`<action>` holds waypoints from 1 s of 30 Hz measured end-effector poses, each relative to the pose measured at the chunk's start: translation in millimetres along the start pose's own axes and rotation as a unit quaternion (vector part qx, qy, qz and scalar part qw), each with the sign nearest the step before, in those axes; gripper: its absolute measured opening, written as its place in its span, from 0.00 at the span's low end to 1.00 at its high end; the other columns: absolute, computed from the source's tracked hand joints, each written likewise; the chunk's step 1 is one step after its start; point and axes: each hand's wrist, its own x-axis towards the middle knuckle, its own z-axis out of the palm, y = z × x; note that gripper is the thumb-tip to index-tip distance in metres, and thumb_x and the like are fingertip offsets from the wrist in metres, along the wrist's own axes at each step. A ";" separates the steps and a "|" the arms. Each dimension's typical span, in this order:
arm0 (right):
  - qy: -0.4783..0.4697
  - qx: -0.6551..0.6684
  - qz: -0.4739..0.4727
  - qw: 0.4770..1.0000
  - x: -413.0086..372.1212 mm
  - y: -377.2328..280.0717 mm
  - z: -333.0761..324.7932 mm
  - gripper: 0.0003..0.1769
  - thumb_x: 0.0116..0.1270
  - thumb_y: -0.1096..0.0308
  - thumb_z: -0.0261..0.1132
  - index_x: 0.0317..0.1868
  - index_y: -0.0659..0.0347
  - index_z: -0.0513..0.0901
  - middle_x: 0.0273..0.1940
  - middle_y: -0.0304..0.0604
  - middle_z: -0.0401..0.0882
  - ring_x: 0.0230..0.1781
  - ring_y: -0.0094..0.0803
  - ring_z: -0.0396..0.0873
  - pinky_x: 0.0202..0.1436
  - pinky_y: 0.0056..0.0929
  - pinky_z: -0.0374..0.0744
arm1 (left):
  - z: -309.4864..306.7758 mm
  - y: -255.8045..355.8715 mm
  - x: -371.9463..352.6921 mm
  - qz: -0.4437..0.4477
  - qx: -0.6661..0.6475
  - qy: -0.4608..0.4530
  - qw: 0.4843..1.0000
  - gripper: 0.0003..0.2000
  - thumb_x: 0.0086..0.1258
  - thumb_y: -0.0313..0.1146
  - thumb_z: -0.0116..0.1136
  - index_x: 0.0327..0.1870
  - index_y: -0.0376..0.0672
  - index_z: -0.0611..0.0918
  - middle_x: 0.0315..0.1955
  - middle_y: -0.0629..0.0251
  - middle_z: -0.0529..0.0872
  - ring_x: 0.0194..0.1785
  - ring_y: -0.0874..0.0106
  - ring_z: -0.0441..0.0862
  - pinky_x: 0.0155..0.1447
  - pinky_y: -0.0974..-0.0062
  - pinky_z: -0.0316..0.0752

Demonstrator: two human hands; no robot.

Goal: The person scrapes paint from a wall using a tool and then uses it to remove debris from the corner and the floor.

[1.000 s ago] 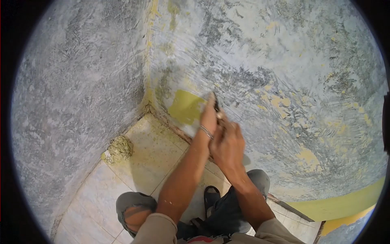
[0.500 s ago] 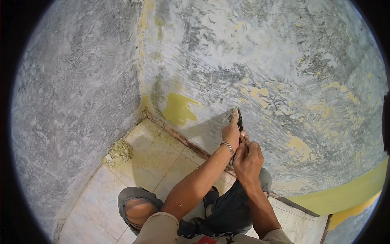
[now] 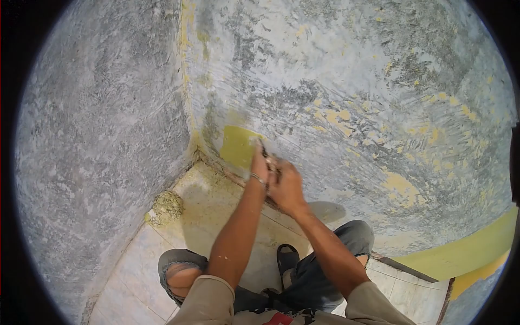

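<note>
Both my hands are closed on a dark scraper (image 3: 264, 148), its outline smeared by motion. My left hand (image 3: 258, 166), with a chain bracelet at the wrist, is foremost, its fingers along the tool near the working end. Just behind and to the right, my right hand (image 3: 287, 187) wraps round the rear part, which its fingers mostly hide. The scraper's tip is right at the right edge of a yellow-green paint patch (image 3: 236, 146), low on the right-hand wall (image 3: 336, 65). Around that patch the wall is grey and rough.
A grey wall (image 3: 108, 97) meets the right-hand wall in a corner at left. A clump of pale green scrapings (image 3: 166, 208) lies at its foot. Paint dust covers the floor tiles (image 3: 130, 271) near the corner. My bent knees and a dark sandal (image 3: 287, 260) are below my arms.
Both hands and the scraper have moved left along the wall to the yellow-green patch. The patch's ragged right side is now partly covered by my hands. The view has shifted slightly.
</note>
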 end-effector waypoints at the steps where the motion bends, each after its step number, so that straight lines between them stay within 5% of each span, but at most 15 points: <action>1: -0.005 0.035 0.038 0.999 -15.1 13.1 -11.9 0.09 0.56 0.77 0.60 0.39 0.69 0.76 0.37 0.58 0.79 0.34 0.41 0.80 0.38 0.40 0.81 | 20.4 -14.3 -22.9 -0.013 -0.047 0.008 0.999 0.27 0.66 0.65 0.45 0.23 0.47 0.67 0.11 0.71 0.65 0.14 0.77 0.63 0.18 0.77 0.64; 3: -0.009 0.071 0.077 0.994 -27.6 22.0 -26.9 0.08 0.56 0.78 0.61 0.37 0.69 0.75 0.34 0.55 0.79 0.29 0.35 0.80 0.35 0.37 0.81 | 37.9 -32.1 -37.2 -0.026 -0.093 0.016 0.995 0.28 0.65 0.65 0.46 0.23 0.46 0.66 0.12 0.71 0.65 0.14 0.77 0.62 0.18 0.77 0.64; 5: -0.039 0.270 0.294 0.916 -27.6 12.7 -40.7 0.09 0.57 0.76 0.64 0.34 0.69 0.73 0.28 0.49 0.78 0.24 0.26 0.77 0.28 0.31 0.79 | 38.9 -39.4 -33.7 -0.071 -0.149 0.045 0.985 0.28 0.65 0.65 0.48 0.24 0.45 0.65 0.12 0.70 0.63 0.15 0.76 0.60 0.19 0.76 0.64; 6: -0.035 0.296 0.321 0.899 -27.4 10.4 -41.2 0.09 0.57 0.75 0.65 0.33 0.70 0.73 0.26 0.46 0.77 0.24 0.25 0.77 0.26 0.30 0.77 | 36.4 -40.6 -32.8 -0.065 -0.163 0.031 0.984 0.27 0.65 0.63 0.49 0.25 0.45 0.66 0.11 0.71 0.63 0.16 0.76 0.61 0.20 0.75 0.64; 7: -0.036 0.302 0.319 0.898 -29.1 13.8 -36.6 0.09 0.57 0.75 0.65 0.33 0.70 0.73 0.26 0.46 0.77 0.24 0.25 0.77 0.26 0.30 0.77 | 36.8 -38.0 -35.4 -0.061 -0.160 0.033 0.985 0.27 0.65 0.63 0.49 0.25 0.45 0.66 0.11 0.71 0.63 0.16 0.76 0.61 0.20 0.75 0.64; 9: 0.037 0.128 0.179 0.975 -31.6 25.2 -22.3 0.08 0.57 0.75 0.64 0.29 0.71 0.74 0.27 0.51 0.77 0.25 0.32 0.79 0.27 0.31 0.76 | 37.5 -32.4 -37.6 -0.025 -0.105 0.030 0.994 0.27 0.66 0.62 0.48 0.25 0.45 0.66 0.12 0.71 0.63 0.16 0.75 0.62 0.20 0.76 0.64; 12: 0.101 0.060 0.100 0.988 -21.9 11.4 -16.3 0.08 0.57 0.75 0.63 0.26 0.71 0.73 0.26 0.55 0.76 0.26 0.43 0.78 0.28 0.36 0.75 | 34.8 -26.8 -34.0 -0.013 -0.128 -0.003 0.992 0.26 0.67 0.61 0.48 0.24 0.45 0.66 0.11 0.72 0.63 0.15 0.75 0.62 0.19 0.76 0.64; 15: 0.096 0.053 0.097 0.989 -14.1 -13.6 -19.9 0.07 0.56 0.76 0.62 0.26 0.70 0.73 0.25 0.57 0.74 0.27 0.51 0.75 0.29 0.39 0.73 | 29.4 -17.1 -31.4 -0.022 -0.089 -0.010 0.996 0.25 0.67 0.60 0.49 0.24 0.46 0.66 0.09 0.73 0.61 0.13 0.75 0.61 0.17 0.76 0.62; 25: 0.081 0.090 0.114 0.986 17.2 -27.9 43.1 0.07 0.55 0.75 0.62 0.25 0.70 0.74 0.26 0.55 0.74 0.29 0.51 0.74 0.32 0.42 0.73 | -8.5 39.8 1.8 -0.057 -0.104 0.049 0.992 0.26 0.66 0.60 0.49 0.21 0.46 0.67 0.07 0.71 0.62 0.11 0.75 0.60 0.16 0.76 0.60; 30: 0.065 0.077 0.069 0.993 56.6 -24.7 123.5 0.04 0.54 0.77 0.61 0.27 0.71 0.76 0.28 0.57 0.77 0.31 0.52 0.76 0.35 0.42 0.75 | -68.0 92.8 59.4 0.068 -0.076 0.030 0.994 0.24 0.71 0.56 0.44 0.22 0.46 0.68 0.07 0.71 0.61 0.12 0.75 0.62 0.16 0.77 0.60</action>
